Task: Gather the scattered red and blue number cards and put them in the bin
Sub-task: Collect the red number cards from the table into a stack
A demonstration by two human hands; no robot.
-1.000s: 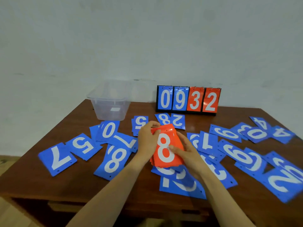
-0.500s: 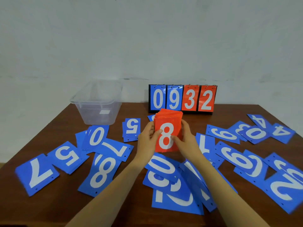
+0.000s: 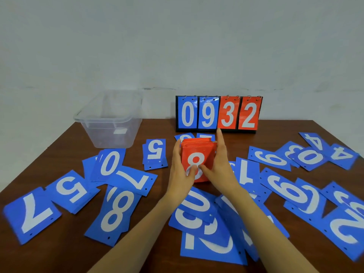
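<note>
As hands point(image 3: 180, 171) flank red cards point(image 3: 197, 152) (upright), bin point(image 3: 112, 134) gapes.

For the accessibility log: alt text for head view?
The left hand and right hand hold a stack of red cards, 8 showing, over a table strewn with blue number cards; a clear bin and a 0932 scoreboard stand behind.

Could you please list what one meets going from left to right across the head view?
blue 7 card → clear bin → left hand → red card stack → right hand → blue 1 card → rightmost blue 4 card
</note>
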